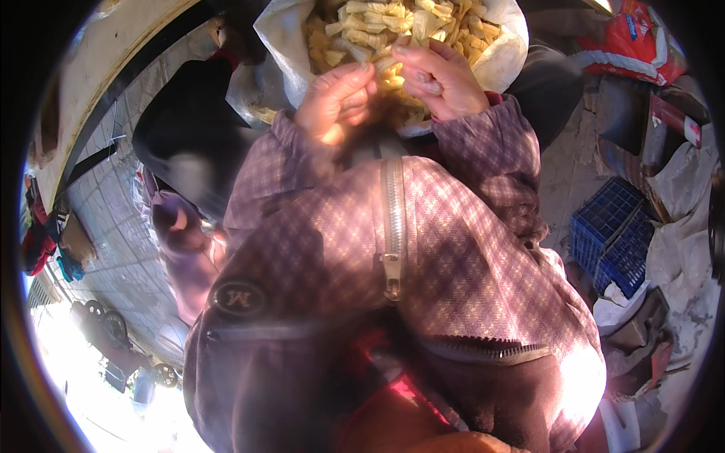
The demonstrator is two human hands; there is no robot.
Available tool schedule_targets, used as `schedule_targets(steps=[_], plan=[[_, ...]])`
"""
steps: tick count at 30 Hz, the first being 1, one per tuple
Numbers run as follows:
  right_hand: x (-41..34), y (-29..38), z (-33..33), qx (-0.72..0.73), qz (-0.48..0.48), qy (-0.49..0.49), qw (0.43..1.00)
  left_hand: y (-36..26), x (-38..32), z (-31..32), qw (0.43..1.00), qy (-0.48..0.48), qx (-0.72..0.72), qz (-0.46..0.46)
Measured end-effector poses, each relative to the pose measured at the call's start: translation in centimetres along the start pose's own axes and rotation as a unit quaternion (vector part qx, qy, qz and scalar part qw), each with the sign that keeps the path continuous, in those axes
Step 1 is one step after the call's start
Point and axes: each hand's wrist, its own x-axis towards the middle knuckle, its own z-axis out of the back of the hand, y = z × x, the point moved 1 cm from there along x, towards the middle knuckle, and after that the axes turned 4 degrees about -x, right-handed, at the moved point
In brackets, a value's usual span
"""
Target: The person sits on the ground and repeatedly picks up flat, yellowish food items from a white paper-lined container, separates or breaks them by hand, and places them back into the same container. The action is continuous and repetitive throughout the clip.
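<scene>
An open white woven sack (501,71) stands before me, filled with pale yellow, dried folded pieces (374,22) that look like husks or leaves. Over its near part are both my hands. My left hand (340,102) has thumb and forefinger pinched together at one end of a thin pale strip (388,61). Close on its right, my right hand (442,79) pinches the strip's other end, with a pale husk-like piece (422,28) rising above its fingers. The fingers partly hide what they hold, and the sack's near edge lies in shadow.
A blue plastic crate (612,232) lies at the right among crumpled sheets and scraps. Farther up is a red and white plastic bag (640,45). A pale curved board edge (107,73) crosses the upper left above a tiled floor (113,215). Wheeled objects (113,334) stand lower left.
</scene>
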Motion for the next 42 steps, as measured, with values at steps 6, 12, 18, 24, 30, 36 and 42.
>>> schedule_targets(steps=[6, 12, 18, 24, 30, 36, 42], plan=[[0.6, 2.7, -1.5, -0.056, 0.077, -0.060, 0.994, -3.6, -0.6, -0.8, 0.965, -0.079, 0.235, -0.091], [3.7, 10.6, -3.8, -0.167, 0.293, -0.033, 0.941, -14.2, 1.1, -3.6, 0.846, -0.059, 0.452, -0.277], [8.6, 11.1, -3.1, -0.247, 0.287, -0.162, 0.911, -15.6, 4.7, -3.1, 0.781, -0.125, 0.469, -0.393], [2.2, 10.6, -3.5, -0.463, 0.464, -0.120, 0.745, -11.6, 1.1, -3.5, 0.775, -0.141, 0.469, -0.399], [0.1, 8.5, -3.1, -0.473, 0.292, 0.001, 0.831, -7.8, 1.3, -4.9, 0.740, -0.029, 0.510, -0.438], [-0.4, 6.3, -1.1, -0.434, 0.345, 0.032, 0.831, -7.3, 0.1, -1.8, 0.936, 0.013, 0.311, -0.166], [0.6, 8.2, -0.3, -0.462, 0.335, -0.001, 0.821, -3.9, 0.9, -2.7, 0.751, -0.106, 0.549, -0.351]])
